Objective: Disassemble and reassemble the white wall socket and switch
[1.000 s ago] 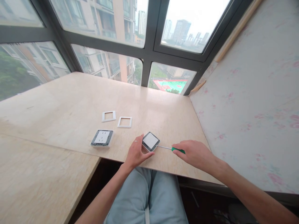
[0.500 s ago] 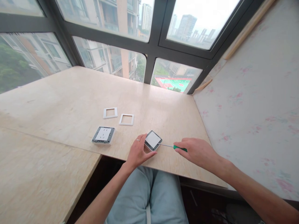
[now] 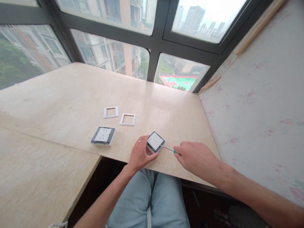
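Note:
My left hand point(image 3: 140, 153) grips a wall switch point(image 3: 155, 141) with a plain white face and dark grey surround, thumb along its near side and fingers at its left. The switch rests tilted or turned cornerwise near the table's front edge. In my right hand point(image 3: 193, 157) is a screwdriver point(image 3: 175, 151); most of its green handle is hidden by my fingers. Its metal shaft points left, and the tip meets the switch's right side at the grey surround. Left of my hands lies a wall socket point(image 3: 103, 136) with a white face with slots.
Two white cover frames point(image 3: 110, 112) point(image 3: 128, 119) lie flat behind the socket. The pale table point(image 3: 59, 95) runs back to dark-framed windows. A flowered wall point(image 3: 256, 104) bounds the right side. A white cable point(image 3: 58, 224) shows at the bottom left.
My right hand has closed further over the screwdriver handle, so less green shows. My left hand keeps its hold on the switch. The whole view has shifted slightly.

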The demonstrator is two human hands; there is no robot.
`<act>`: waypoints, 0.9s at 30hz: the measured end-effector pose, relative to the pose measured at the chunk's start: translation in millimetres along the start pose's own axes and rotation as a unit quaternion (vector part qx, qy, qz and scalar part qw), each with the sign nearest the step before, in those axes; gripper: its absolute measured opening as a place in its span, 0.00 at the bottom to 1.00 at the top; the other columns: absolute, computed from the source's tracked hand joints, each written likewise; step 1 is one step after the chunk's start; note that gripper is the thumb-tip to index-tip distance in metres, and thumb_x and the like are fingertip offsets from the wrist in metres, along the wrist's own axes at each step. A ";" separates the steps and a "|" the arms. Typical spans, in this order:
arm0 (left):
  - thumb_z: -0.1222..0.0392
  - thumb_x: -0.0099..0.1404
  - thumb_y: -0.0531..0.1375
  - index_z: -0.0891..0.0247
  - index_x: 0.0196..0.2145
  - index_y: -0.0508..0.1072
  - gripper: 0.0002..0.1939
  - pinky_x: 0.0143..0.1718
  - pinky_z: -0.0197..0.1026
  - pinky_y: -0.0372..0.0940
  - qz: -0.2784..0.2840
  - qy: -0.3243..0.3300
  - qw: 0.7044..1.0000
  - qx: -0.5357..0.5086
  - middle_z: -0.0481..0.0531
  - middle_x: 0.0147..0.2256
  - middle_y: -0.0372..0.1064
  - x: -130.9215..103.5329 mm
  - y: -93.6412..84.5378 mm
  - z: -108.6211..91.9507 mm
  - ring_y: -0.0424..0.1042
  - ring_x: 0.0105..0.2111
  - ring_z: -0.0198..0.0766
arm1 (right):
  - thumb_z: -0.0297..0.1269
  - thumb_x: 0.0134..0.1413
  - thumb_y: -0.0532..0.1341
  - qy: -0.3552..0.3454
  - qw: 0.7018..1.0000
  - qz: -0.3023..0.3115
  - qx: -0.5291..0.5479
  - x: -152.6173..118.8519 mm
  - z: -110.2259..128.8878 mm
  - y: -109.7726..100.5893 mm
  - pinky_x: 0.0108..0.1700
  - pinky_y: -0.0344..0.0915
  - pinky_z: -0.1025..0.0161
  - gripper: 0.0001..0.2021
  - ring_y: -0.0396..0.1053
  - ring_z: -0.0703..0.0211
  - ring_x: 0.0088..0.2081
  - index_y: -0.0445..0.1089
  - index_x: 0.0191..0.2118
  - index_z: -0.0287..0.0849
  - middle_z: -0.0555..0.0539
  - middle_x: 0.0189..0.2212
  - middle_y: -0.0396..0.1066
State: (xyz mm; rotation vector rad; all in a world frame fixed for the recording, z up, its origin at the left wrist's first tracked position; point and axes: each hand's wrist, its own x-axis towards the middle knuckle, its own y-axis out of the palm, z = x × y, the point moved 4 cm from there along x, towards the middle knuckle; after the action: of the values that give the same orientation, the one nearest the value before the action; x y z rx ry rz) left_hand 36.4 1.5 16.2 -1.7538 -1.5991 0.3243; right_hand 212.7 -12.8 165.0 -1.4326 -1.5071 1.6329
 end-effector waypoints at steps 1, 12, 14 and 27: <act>0.46 0.57 0.69 0.58 0.62 0.56 0.41 0.58 0.56 0.64 0.000 0.001 1.000 0.002 0.62 0.56 0.63 -0.3 0.5 0.0 0.66 0.57 0.56 | 0.34 0.61 0.59 -0.003 1.000 0.007 -0.005 2.5 0.8 -2.3 0.24 0.49 0.62 0.10 0.74 0.52 0.27 0.77 0.31 0.44 0.41 0.28 0.76; 0.31 0.54 0.65 0.73 0.60 0.63 0.50 0.45 0.58 0.65 0.080 0.000 0.968 0.237 0.69 0.45 0.68 29.2 3.6 -27.5 0.68 0.45 0.63 | 0.29 0.51 0.59 0.002 0.999 0.031 0.029 27.7 -3.9 -27.5 0.27 0.56 0.61 0.10 0.73 0.51 0.26 0.76 0.24 0.44 0.41 0.23 0.75; 0.31 0.57 0.62 0.73 0.64 0.60 0.50 0.45 0.57 0.63 0.093 0.005 0.962 0.259 0.70 0.46 0.68 33.5 4.4 -29.6 0.67 0.46 0.62 | 0.29 0.51 0.60 0.000 0.999 0.024 0.037 27.1 -4.9 -27.6 0.27 0.56 0.61 0.11 0.73 0.52 0.25 0.76 0.23 0.44 0.41 0.23 0.75; 0.42 0.65 0.58 0.61 0.63 0.61 0.34 0.43 0.51 0.61 0.141 0.018 0.943 0.301 0.65 0.47 0.67 37.1 2.4 -44.4 0.66 0.46 0.57 | 0.38 0.62 0.56 -0.019 0.985 0.009 0.169 3.3 -34.9 13.9 0.30 0.53 0.63 0.13 0.71 0.56 0.31 0.79 0.33 0.45 0.47 0.27 0.75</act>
State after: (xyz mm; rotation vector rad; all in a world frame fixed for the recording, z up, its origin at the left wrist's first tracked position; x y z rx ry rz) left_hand 73.2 21.4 56.3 -1.4792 -1.0580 0.8194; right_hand 247.1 0.5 156.8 -1.2362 -1.1670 1.8315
